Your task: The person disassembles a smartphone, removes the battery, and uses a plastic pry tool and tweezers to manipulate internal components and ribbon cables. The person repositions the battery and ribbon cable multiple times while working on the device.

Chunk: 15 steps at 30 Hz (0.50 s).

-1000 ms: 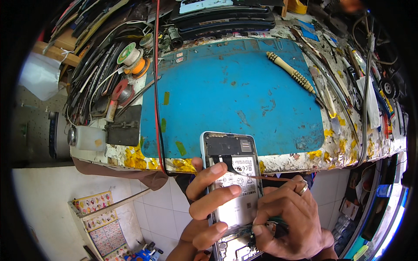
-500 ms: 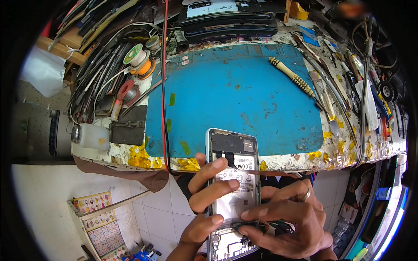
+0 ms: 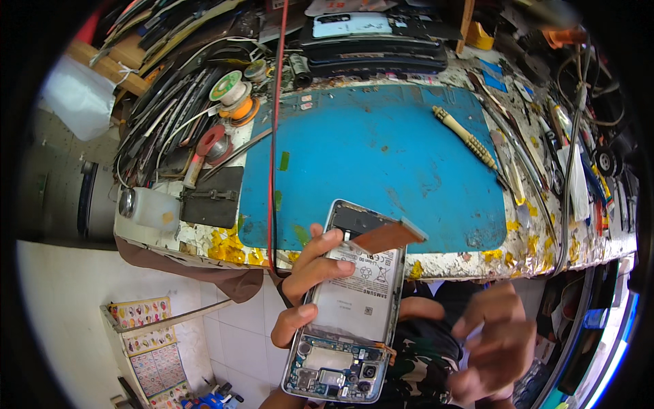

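My left hand (image 3: 310, 273) is closed round the left edge of an opened smartphone (image 3: 396, 300), with its fingers over the inside. A pale battery (image 3: 351, 296) fills the middle of the phone. At the near end, a blue circuit board (image 3: 327, 368) lies bare with its camera parts. Near the far end, a brown flex ribbon (image 3: 385, 238) stands up from the phone and slants to the right. To the right of the phone and apart from it is my right hand (image 3: 496, 341). Motion smears its bent fingers, so whether they hold anything cannot be made out.
Beyond the phone, a blue work mat (image 3: 354, 157) covers the bench, with a beige ribbed-handled tool (image 3: 464, 136) on it. Solder spools (image 3: 216, 144) and a white bottle (image 3: 153, 208) stand at left. Red and black cables (image 3: 274, 136) hang across the mat. Tools and wires crowd the right side.
My right hand has drawn away from the phone to the right. The phone's near end has swung left, baring the circuit board. The brown ribbon now sticks up near the far end.
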### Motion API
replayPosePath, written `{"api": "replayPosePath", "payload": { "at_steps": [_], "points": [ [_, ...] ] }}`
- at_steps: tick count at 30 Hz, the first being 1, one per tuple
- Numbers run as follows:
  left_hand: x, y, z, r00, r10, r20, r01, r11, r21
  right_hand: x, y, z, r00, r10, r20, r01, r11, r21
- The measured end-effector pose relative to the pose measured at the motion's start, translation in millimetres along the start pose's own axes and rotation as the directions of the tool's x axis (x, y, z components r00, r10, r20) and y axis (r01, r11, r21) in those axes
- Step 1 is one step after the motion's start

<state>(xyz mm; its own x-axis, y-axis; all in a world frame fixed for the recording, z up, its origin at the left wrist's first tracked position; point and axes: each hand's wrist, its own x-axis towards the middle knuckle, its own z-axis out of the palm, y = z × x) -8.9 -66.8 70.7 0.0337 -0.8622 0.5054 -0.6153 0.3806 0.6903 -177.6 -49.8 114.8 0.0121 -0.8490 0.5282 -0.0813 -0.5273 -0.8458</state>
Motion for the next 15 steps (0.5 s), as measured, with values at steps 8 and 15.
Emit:
{"api": "replayPosePath", "payload": {
  "at_steps": [8, 15],
  "points": [
    [-15.6, -7.1, -13.4, 0.987, 0.161, 0.011, -0.149, 0.935, -0.321, -10.9, -13.1, 24.4, 0.981, -0.192, 0.039, 0.183, 0.834, -0.521],
    [-32.0, -10.1, 20.4, 0.970, 0.086, -0.229, -0.163, 0.925, -0.344, -13.5, -6.2, 7.6, 0.968, -0.146, 0.207, 0.240, 0.785, -0.571]
  ]
}}
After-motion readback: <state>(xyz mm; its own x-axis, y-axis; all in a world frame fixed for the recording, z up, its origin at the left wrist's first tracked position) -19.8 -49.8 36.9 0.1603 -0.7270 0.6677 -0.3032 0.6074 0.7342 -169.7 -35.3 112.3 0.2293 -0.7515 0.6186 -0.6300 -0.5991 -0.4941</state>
